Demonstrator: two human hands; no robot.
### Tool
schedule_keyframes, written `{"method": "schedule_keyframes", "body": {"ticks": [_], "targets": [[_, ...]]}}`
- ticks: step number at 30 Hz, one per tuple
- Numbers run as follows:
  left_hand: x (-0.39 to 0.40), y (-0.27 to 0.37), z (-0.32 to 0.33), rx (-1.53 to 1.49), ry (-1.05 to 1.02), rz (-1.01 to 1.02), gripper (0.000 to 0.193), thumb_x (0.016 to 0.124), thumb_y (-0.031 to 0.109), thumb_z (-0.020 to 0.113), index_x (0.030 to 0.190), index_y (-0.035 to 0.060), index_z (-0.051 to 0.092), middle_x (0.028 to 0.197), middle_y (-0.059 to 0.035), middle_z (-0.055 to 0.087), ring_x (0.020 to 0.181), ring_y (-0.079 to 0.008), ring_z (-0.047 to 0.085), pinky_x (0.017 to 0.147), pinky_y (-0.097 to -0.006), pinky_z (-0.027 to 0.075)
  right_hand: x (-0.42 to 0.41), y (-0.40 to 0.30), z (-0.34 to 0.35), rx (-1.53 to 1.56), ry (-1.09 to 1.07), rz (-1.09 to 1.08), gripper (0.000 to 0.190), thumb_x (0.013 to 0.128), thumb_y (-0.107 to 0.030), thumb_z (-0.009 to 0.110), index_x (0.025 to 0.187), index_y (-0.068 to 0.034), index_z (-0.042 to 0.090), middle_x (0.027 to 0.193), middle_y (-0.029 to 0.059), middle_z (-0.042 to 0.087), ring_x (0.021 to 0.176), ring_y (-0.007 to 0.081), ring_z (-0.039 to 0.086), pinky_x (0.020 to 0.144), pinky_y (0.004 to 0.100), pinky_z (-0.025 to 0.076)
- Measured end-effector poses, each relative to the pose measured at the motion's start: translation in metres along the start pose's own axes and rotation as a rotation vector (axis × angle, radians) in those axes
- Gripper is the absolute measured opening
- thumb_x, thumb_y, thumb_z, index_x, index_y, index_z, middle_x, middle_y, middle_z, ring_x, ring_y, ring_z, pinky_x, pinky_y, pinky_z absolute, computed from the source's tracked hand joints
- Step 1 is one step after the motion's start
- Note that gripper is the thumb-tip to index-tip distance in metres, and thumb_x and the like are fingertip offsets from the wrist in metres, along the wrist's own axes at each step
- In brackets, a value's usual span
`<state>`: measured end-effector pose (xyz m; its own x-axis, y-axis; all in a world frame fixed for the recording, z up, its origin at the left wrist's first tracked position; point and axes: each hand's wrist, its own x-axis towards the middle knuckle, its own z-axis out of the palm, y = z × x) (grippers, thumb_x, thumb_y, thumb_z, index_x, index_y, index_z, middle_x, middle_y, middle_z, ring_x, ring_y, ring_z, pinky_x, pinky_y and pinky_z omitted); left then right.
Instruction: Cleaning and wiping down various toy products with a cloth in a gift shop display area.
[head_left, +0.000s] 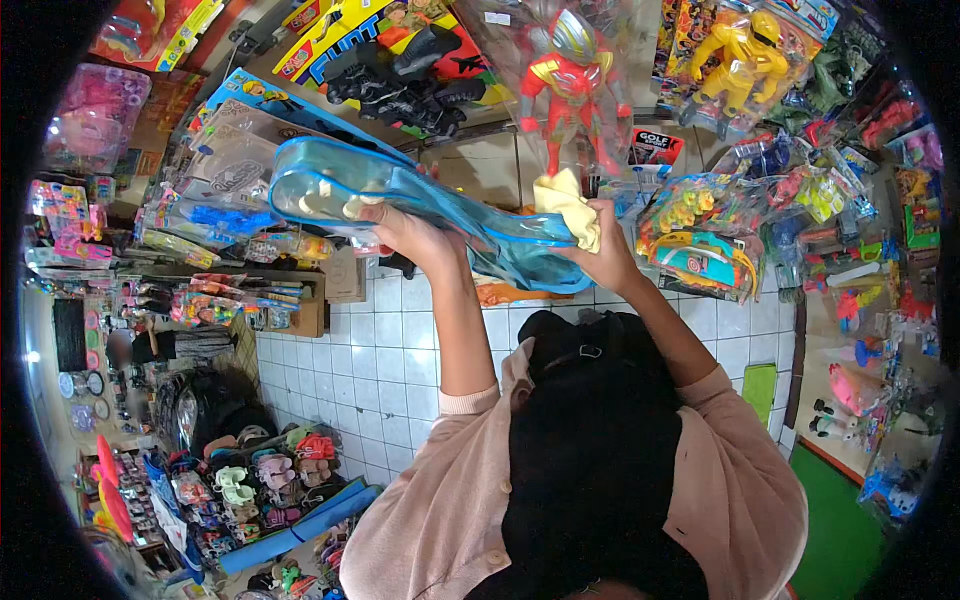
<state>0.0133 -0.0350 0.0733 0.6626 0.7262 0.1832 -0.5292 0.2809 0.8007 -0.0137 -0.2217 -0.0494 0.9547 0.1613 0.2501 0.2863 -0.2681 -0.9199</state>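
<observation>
A long transparent blue plastic case (420, 196), wide at both ends and narrow in the middle, spans the space before me. My left hand (416, 238) grips its left part from below. Pale shapes show through the plastic near those fingers; I cannot tell what they are. At the right end, my right hand (609, 251) holds a crumpled pale yellow cloth (568, 204) against the case's edge. Just beyond the cloth hangs a red and silver toy figure (574, 86) in clear wrapping.
Packaged toys surround me, including a yellow figure (739, 60) and a black toy set (409, 82). White floor tiles (375, 367) lie below. Cardboard boxes (304, 300) stand left. Lower left are several pairs of shoes (274, 472); a person (202, 343) is farther back.
</observation>
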Motion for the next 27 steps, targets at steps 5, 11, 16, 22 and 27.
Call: {"method": "schedule_keyframes", "body": {"ticks": [5, 11, 16, 22, 27], "targets": [[0.011, 0.002, -0.008, 0.032, -0.288, -0.026, 0.073, 0.08, 0.059, 0.046, 0.125, 0.0033, 0.032, 0.114, -0.0114, 0.045, 0.101, -0.0228, 0.048, 0.086, -0.041, 0.043, 0.012, 0.0, -0.005, 0.234, 0.025, 0.017, 0.06, 0.069, -0.02, 0.075, 0.11, -0.004, 0.034, 0.098, 0.0136, 0.052, 0.093, 0.0198, 0.052, 0.078, 0.0318, 0.042], [0.011, -0.002, -0.033, -0.1, -0.651, -0.174, 0.082, 0.065, 0.031, 0.072, 0.128, 0.0063, 0.027, 0.124, -0.0127, 0.04, 0.115, -0.0292, 0.042, 0.098, -0.0482, 0.032, 0.034, -0.014, -0.03, 0.461, -0.046, -0.028, 0.049, 0.073, -0.014, 0.072, 0.108, -0.005, 0.04, 0.099, 0.0043, 0.046, 0.094, 0.0115, 0.045, 0.081, 0.0258, 0.039], [-0.015, -0.016, -0.016, -0.322, -0.937, -0.33, 0.064, 0.066, 0.025, 0.067, 0.119, 0.0053, 0.036, 0.102, -0.0133, 0.051, 0.107, -0.0352, 0.047, 0.098, -0.0547, 0.03, 0.051, -0.015, -0.035, 0.388, -0.172, -0.07, 0.05, 0.072, -0.015, 0.072, 0.109, -0.005, 0.04, 0.098, 0.0045, 0.045, 0.094, 0.0106, 0.045, 0.083, 0.0254, 0.038], [-0.012, -0.034, -0.025, -0.381, -0.825, -0.362, 0.034, 0.072, 0.021, 0.059, 0.098, 0.0081, 0.041, 0.082, -0.0049, 0.047, 0.094, -0.0258, 0.05, 0.098, -0.0563, 0.027, 0.047, -0.017, -0.032, 0.213, 0.08, -0.128, 0.047, 0.072, -0.02, 0.073, 0.104, -0.004, 0.042, 0.097, 0.0057, 0.05, 0.09, 0.012, 0.049, 0.078, 0.027, 0.041], [-0.011, -0.044, -0.036, -0.369, -0.742, -0.36, 0.028, 0.079, 0.023, 0.054, 0.102, 0.0105, 0.042, 0.083, -0.0031, 0.045, 0.092, -0.0211, 0.048, 0.097, -0.0526, 0.028, 0.023, -0.007, -0.043, 0.476, 0.43, -0.016, 0.038, 0.076, -0.011, 0.067, 0.103, -0.004, 0.041, 0.095, 0.0059, 0.052, 0.084, 0.0119, 0.052, 0.072, 0.0251, 0.044]]}}
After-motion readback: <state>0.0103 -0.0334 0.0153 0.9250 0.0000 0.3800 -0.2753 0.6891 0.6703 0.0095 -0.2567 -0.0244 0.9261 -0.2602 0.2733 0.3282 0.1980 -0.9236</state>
